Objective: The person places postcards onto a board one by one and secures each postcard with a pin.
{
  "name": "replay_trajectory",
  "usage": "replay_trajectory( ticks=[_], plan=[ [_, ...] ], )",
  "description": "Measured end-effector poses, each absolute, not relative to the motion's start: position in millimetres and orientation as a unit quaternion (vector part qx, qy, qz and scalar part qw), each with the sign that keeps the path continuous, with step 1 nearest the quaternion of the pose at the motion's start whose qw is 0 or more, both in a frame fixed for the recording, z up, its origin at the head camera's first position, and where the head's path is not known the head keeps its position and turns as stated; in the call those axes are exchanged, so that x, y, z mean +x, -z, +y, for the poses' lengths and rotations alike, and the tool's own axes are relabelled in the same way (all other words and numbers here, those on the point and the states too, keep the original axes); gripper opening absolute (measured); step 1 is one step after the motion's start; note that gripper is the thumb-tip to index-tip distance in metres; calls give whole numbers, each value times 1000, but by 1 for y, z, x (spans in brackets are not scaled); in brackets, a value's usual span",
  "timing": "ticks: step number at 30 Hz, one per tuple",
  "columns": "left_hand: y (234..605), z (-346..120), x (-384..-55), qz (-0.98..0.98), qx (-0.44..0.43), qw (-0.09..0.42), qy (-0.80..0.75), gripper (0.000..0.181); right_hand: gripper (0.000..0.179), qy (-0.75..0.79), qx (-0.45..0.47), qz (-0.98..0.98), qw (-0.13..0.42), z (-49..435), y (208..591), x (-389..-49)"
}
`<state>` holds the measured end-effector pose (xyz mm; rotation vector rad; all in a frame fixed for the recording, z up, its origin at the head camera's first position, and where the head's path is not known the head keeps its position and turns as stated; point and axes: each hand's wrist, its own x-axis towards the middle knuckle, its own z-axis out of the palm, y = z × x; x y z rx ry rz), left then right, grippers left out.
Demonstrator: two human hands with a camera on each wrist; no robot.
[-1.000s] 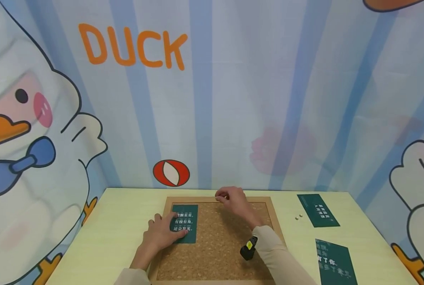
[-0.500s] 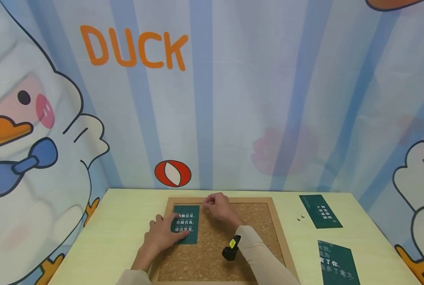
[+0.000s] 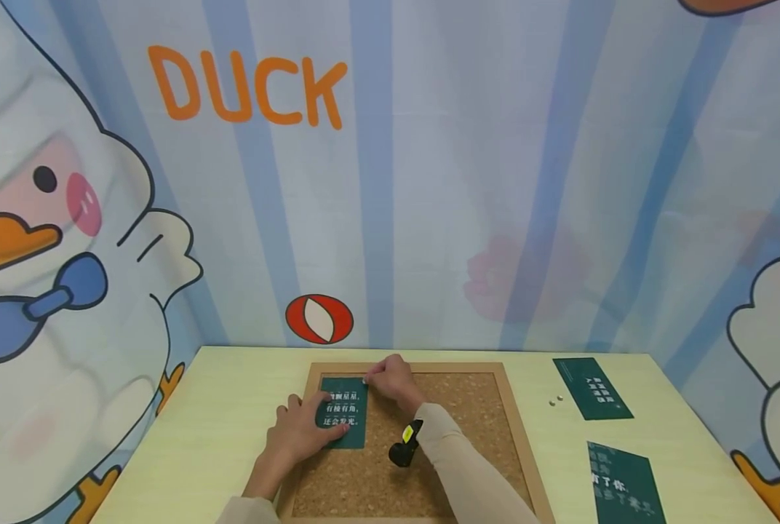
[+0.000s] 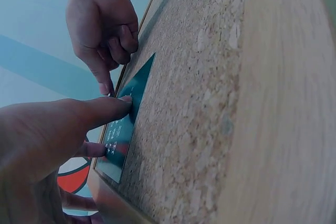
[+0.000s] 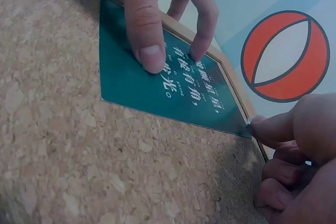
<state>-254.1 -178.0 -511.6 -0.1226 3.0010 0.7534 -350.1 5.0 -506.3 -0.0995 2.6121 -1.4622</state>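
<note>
A dark green card with white printed characters lies on the framed corkboard, at its upper left. My left hand holds it flat, thumb and a fingertip pressing on its face with fairly straight fingers. At the card's upper right corner my right hand pinches a tiny pale thumbtack between thumb and finger, other fingers curled. The tack is mostly hidden by the fingertips, and whether its point is in the cork I cannot tell. The left wrist view shows both hands meeting at the card.
To the right of the board, two small round tacks lie on the pale table. Beside them is one green card, with another green card nearer the front. A printed duck curtain stands behind the table.
My right hand has moved left and slightly down, from the board's top edge to the card's upper right corner. The left hand has stayed on the card.
</note>
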Motion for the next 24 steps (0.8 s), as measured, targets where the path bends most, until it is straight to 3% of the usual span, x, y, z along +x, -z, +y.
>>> replay_trajectory(
  ticks=[24],
  plan=[
    [512, -177, -253, 969, -50, 21, -239, 77, 22, 463, -24, 884, 65, -1, 501, -350]
  ],
)
